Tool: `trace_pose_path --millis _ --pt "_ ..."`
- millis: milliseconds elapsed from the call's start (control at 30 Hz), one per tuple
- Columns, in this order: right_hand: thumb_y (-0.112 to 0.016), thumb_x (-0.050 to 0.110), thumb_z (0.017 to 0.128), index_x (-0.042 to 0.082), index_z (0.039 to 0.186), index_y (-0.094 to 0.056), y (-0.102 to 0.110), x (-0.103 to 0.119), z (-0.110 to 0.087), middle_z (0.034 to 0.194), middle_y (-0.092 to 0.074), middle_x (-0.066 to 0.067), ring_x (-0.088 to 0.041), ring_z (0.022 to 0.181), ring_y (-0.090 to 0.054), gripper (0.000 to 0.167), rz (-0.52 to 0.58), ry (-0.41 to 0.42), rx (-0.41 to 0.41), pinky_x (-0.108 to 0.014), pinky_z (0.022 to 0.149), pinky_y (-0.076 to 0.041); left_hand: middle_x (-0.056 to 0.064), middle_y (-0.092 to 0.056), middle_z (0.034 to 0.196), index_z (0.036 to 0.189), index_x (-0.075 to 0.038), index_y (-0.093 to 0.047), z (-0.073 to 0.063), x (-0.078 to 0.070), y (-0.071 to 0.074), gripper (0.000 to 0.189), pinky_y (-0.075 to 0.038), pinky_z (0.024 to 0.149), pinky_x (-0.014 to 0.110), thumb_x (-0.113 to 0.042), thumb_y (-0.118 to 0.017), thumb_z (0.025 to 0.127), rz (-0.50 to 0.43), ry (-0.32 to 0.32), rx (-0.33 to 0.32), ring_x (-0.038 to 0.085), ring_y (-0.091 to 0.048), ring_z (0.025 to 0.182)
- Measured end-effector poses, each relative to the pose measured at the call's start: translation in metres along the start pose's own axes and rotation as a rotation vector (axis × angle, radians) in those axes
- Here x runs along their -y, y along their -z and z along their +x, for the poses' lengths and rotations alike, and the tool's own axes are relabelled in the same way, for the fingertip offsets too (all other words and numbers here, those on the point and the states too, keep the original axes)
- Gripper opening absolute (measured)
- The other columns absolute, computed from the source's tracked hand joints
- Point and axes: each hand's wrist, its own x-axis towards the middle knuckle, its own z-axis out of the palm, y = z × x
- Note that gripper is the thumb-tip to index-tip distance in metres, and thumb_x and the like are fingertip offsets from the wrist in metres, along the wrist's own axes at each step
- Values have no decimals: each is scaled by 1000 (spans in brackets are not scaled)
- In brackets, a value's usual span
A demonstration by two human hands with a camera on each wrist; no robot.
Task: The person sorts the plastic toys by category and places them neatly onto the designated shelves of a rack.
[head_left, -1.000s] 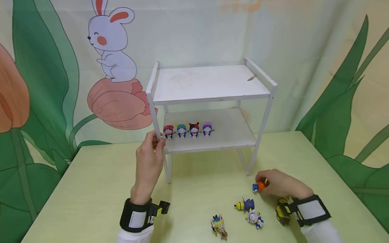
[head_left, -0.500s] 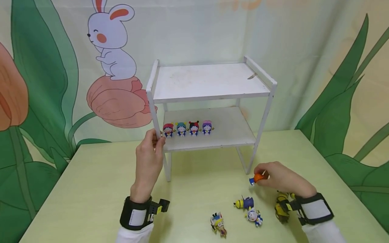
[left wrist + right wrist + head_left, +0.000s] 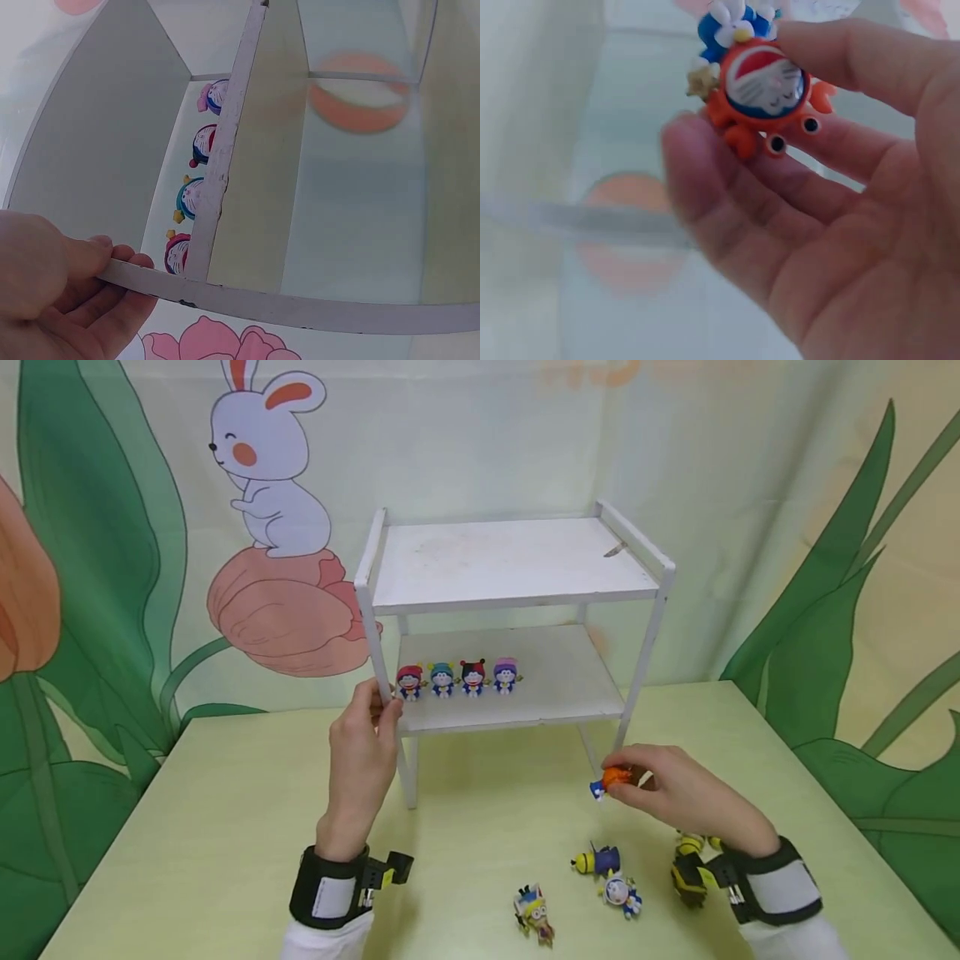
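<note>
My left hand [image 3: 363, 760] grips the front left post of the white two-tier shelf rack [image 3: 510, 564], thumb in front and fingers behind. In the left wrist view the same post [image 3: 240, 304] runs between thumb and fingers. With fingers and thumb my right hand [image 3: 678, 789] pinches a small cartoon cat figurine [image 3: 769, 82] in an orange crab hood with a blue body. The figurine is above the table near the rack's right leg, its hood toward my palm. Several similar figurines [image 3: 472, 678] in coloured hoods stand in a row on the left of the lower shelf.
On the table [image 3: 247, 827] lie a yellow and purple figurine [image 3: 597, 861], a white and blue figurine [image 3: 621, 895] and a yellow one with a blue top [image 3: 534, 914]. Brown and yellow figurines [image 3: 688, 877] lie partly behind my right wrist. A printed curtain [image 3: 480, 435] hangs behind.
My right hand has lifted the orange-hooded figurine off the table and carried it left toward the rack. My left hand keeps its grip on the post.
</note>
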Motion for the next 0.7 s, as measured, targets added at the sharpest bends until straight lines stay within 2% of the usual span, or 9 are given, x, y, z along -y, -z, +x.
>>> trace_pose_path --millis 200,400,700 --pt "-67 20 95 6 117 -66 1 22 8 98 -68 5 -6 80 -63 27 22 60 -100 -27 71 -54 18 -65 92 114 9 -56 0 0 0 23 -56 73 42 1 -63 93 -4 -4 -2 28 -65 80" --pt "-70 18 93 8 122 -62 0 36 17 101 -68 4 -10 81 -61 32 31 45 -171 -27 70 -54 18 -66 93 114 8 -56 0 -1 0 22 -56 73 42 1 -62 94 2 3 -1 28 -65 80" --pt "-67 9 94 6 112 -60 8 57 37 101 -66 0 -13 86 -63 20 135 92 -299 -31 76 -55 19 -65 93 114 8 -56 0 -1 0 23 -56 72 42 0 -62 94 1 5 -3 29 -65 80"
